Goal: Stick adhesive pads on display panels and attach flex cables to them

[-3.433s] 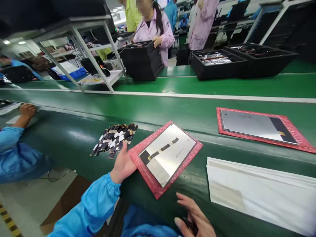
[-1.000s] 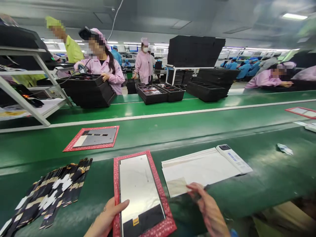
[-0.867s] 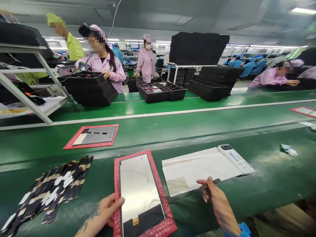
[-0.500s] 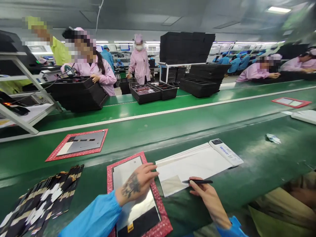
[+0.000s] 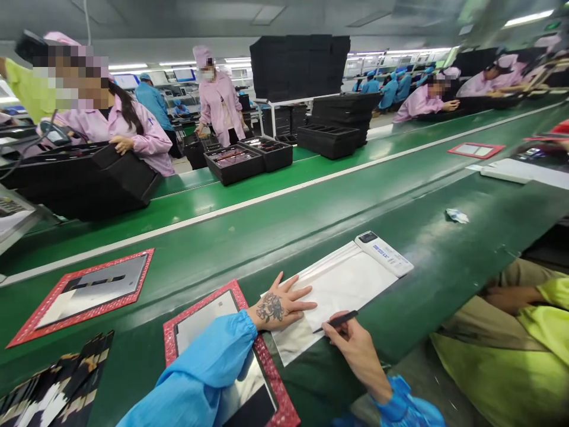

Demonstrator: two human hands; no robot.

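My left hand [image 5: 280,306] lies flat with fingers spread on the near left corner of a stack of white sheets [image 5: 347,281]. My right hand [image 5: 351,344] is closed on thin black tweezers [image 5: 336,321], their tip touching the sheets just right of the left hand. A silver display panel on a red bubble-wrap mat [image 5: 213,332] lies under my blue left sleeve. A white device with a small screen [image 5: 383,253] rests at the far end of the sheets.
A second panel on a red mat [image 5: 84,290] lies on the green belt at left, black flex cables [image 5: 53,394] at bottom left. Black trays [image 5: 249,157] and workers in pink stand across the belt. A person in yellow [image 5: 511,344] sits at right.
My left hand left the panel's edge and crossed right onto the white sheets. My right hand brought the tweezers' tip onto the sheets. The view swung right.
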